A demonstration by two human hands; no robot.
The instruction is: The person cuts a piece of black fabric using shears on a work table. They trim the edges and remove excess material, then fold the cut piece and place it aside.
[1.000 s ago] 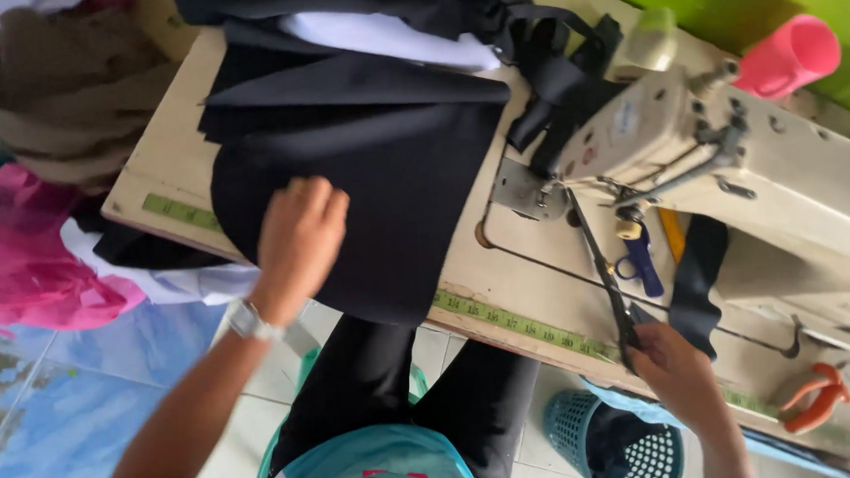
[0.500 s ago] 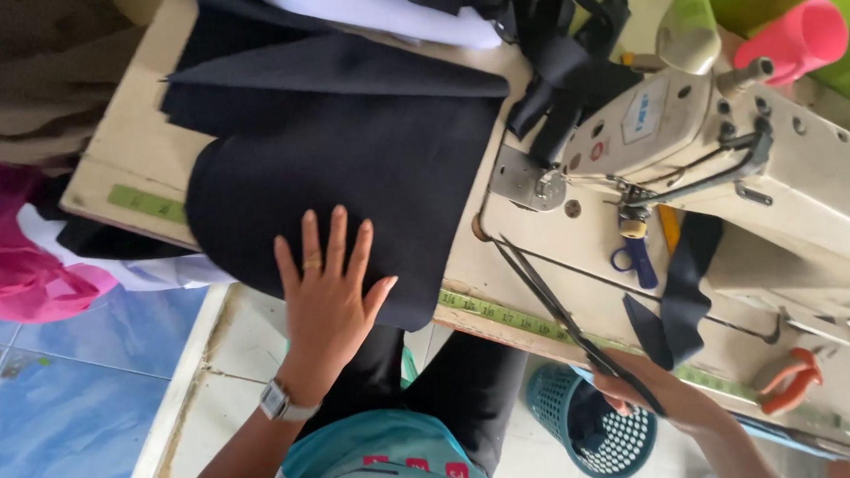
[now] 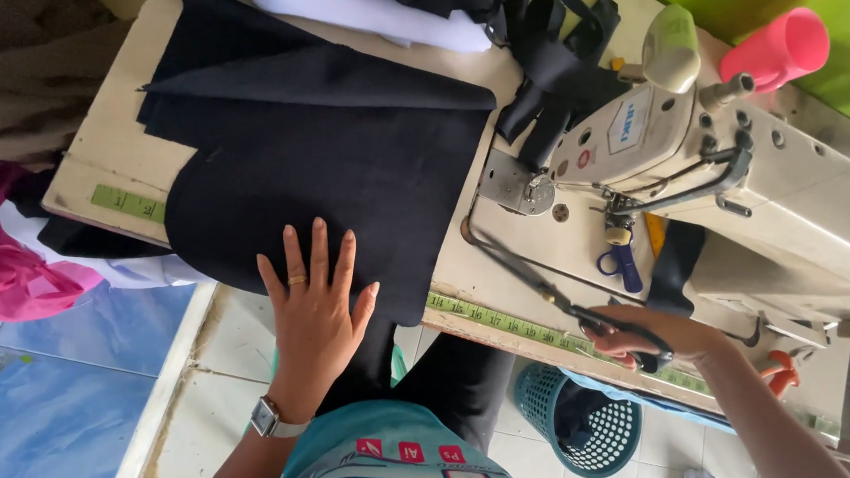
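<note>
At centre frame the left hand (image 3: 317, 308) lies flat, fingers spread, on the black fabric (image 3: 335, 185) – smoothing it. At lower right, the right hand (image 3: 658, 338) grips black scissors (image 3: 544, 286) – cutting seems next, needing careful aim.

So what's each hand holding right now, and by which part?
Right hand holds black scissors by the handles; left hand lies flat on the black fabric.

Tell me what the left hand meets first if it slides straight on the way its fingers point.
The left hand lies flat on the black fabric, fingers pointing away across the table. Straight on there is only more black fabric, then probably its folded upper layer, then the white cloth at the far edge.
</note>
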